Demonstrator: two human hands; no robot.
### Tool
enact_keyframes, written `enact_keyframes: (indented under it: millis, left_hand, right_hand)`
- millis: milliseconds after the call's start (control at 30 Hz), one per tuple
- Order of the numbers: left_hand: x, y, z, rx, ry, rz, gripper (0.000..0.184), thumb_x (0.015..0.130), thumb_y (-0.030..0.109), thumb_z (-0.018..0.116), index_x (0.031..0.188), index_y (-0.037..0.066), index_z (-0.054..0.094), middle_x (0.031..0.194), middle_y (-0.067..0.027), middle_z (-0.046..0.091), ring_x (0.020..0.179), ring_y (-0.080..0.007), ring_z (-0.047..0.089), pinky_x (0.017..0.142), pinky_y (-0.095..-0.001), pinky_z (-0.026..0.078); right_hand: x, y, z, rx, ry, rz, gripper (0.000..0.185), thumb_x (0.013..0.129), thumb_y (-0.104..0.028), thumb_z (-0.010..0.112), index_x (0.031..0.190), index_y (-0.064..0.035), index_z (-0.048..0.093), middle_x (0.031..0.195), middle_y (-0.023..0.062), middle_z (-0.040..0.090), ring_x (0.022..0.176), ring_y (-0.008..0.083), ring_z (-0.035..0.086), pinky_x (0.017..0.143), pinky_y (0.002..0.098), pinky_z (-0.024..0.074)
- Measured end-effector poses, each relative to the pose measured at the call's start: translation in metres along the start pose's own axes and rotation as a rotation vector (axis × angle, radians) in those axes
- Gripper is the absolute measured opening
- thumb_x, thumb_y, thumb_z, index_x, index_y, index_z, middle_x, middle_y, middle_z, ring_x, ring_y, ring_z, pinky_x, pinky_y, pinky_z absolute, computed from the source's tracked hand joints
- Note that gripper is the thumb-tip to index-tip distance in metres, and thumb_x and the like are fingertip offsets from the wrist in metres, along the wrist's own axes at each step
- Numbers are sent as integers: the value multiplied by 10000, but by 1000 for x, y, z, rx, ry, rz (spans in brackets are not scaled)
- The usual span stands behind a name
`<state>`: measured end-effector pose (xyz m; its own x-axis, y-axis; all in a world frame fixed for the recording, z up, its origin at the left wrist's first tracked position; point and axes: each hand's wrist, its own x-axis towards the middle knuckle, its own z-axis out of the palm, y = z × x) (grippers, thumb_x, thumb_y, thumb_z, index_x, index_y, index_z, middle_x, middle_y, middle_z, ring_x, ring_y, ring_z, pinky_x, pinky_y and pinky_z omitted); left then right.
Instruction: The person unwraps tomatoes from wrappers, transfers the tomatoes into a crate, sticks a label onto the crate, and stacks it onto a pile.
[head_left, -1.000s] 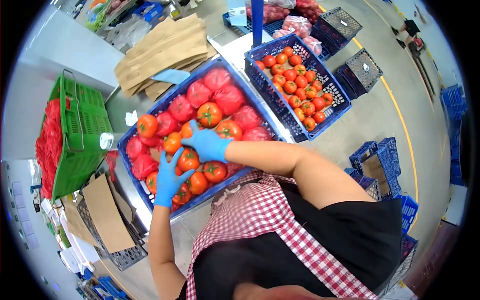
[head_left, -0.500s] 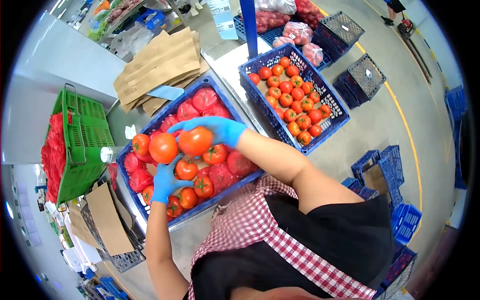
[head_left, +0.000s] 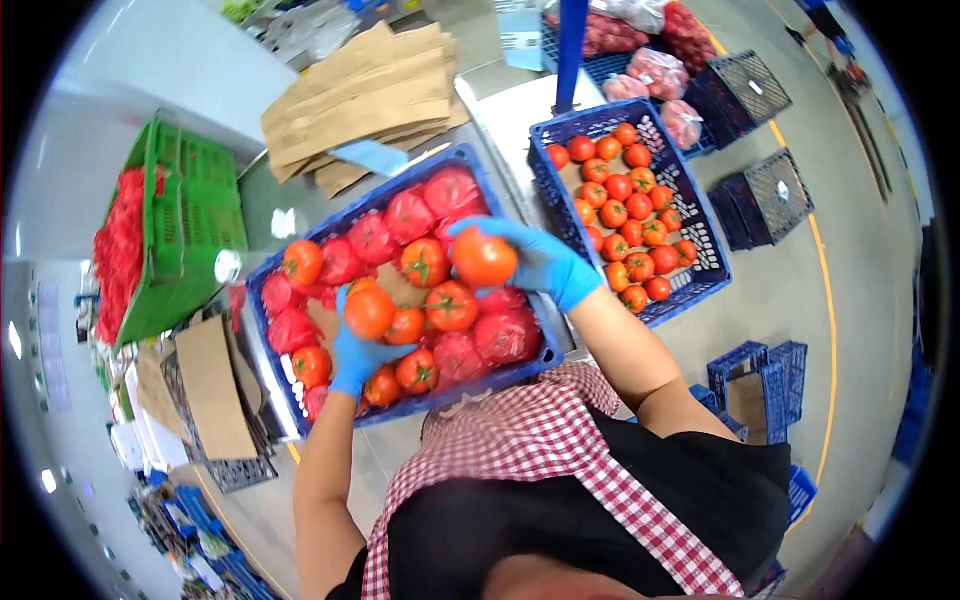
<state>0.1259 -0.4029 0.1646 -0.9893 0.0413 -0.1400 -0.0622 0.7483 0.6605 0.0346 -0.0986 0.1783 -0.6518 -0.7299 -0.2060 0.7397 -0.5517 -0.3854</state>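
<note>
Blue-gloved, my right hand point(head_left: 540, 262) holds a tomato point(head_left: 484, 259) above the right part of a blue crate point(head_left: 556, 352). My left hand point(head_left: 357, 350), gloved too, has its fingers around another tomato point(head_left: 369, 312) over the crate's left half. Under and between the hands lie several loose tomatoes, one of them point(head_left: 451, 306) near the middle. Red-wrapped bundles point(head_left: 409, 216) line the back, left and right front of the crate. Brown cardboard shows between them at the bottom.
A second blue crate point(head_left: 712, 285) with loose tomatoes stands at the right. Brown cardboard sheets point(head_left: 365, 95) lie behind. At the left is a green crate point(head_left: 205, 225) with red netting point(head_left: 122, 255). A blue post point(head_left: 571, 55) rises behind. A person's legs point(head_left: 822, 25) show far right.
Both hands have moved apart, each with a tomato; my right hand has gone right. A second ago both hands were low among the tomatoes. The camera view has shifted.
</note>
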Motion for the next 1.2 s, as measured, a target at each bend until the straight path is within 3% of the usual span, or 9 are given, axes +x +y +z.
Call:
enact_keyframes:
  millis: [167, 333, 433, 633, 833, 900, 933, 1100, 1200]
  left_hand:
    - [3, 2, 7, 195, 46, 29, 978, 449, 353, 899, 1275, 62, 465, 1455, -180, 156, 1301, -340, 312, 1042, -420, 347]
    - [7, -28, 28, 19, 125, 14, 913, 445, 293, 902, 1239, 81, 502, 1459, -175, 101, 1311, -341, 295, 1032, -425, 361]
    - [1, -42, 32, -275, 139, -14, 887, 515, 288, 877, 1267, 67, 460, 1419, -170, 238, 1260, -320, 383, 1007, -417, 393]
    - [-40, -42, 14, -1353, 44, -648, 905, 604, 485, 764, 1316, 64, 398, 1368, -172, 385, 1056, -314, 563, 930, -406, 464]
    - [-3, 73, 6, -1608, -335, 70, 810, 697, 449, 720, 1328, 67, 383, 1361, -194, 396, 1030, -293, 571, 899, -418, 478]
    - [12, 117, 7, -1577, -237, 8, 833, 679, 416, 753, 1332, 61, 376, 1352, -190, 403, 1042, -285, 562, 916, -406, 467]
    - [21, 135, 10, -1562, -193, -21, 846, 670, 399, 770, 1334, 57, 373, 1347, -187, 406, 1049, -281, 558, 924, -400, 461]
    - [75, 197, 59, -567, -61, 61, 901, 681, 239, 793, 1387, 24, 276, 1322, -153, 387, 1145, -242, 479, 950, -355, 435]
    - [87, 225, 88, -845, -254, -21, 942, 722, 217, 760, 1433, 30, 172, 1303, -146, 352, 1137, -234, 475, 918, -338, 449]
  right_hand:
    - [-8, -85, -120, 81, 565, -565, 393, 872, -300, 580, 1211, -109, 519, 1160, 92, 576, 973, 242, 598, 813, 431, 512]
    - [9, -75, -252, 74, 1005, -372, 531, 865, -345, 577, 1323, -134, 410, 1382, 140, 299, 1184, 299, 420, 855, 480, 473]
    - [8, -73, -243, -30, 1078, -285, 513, 870, -305, 550, 1329, -127, 405, 1352, 135, 343, 1119, 279, 465, 842, 473, 472]
    - [-3, -48, -100, -497, 662, -526, 367, 874, -159, 556, 1221, -46, 512, 1047, 56, 598, 899, 143, 582, 801, 264, 462]
    - [-8, -1, 17, -821, 18, -524, 687, 820, -105, 650, 1413, -124, 303, 1384, 131, 367, 1238, 210, 406, 1010, 358, 375]
    - [-16, -1, 36, -771, -81, -396, 814, 789, -127, 624, 1461, -157, 166, 1426, 105, 304, 1332, 228, 279, 1077, 406, 275]
    - [-13, 3, 40, -252, -198, -236, 834, 804, -218, 682, 1455, -129, 167, 1429, 114, 292, 1300, 227, 329, 1060, 362, 300]
    - [-23, -15, 14, -73, 50, -538, 846, 777, -403, 684, 1411, -75, 230, 1321, 110, 438, 1180, 235, 477, 1007, 362, 388]
    - [-45, -31, -22, 185, 114, -478, 742, 822, -495, 577, 1357, -50, 321, 1263, 172, 493, 1087, 310, 548, 914, 417, 468]
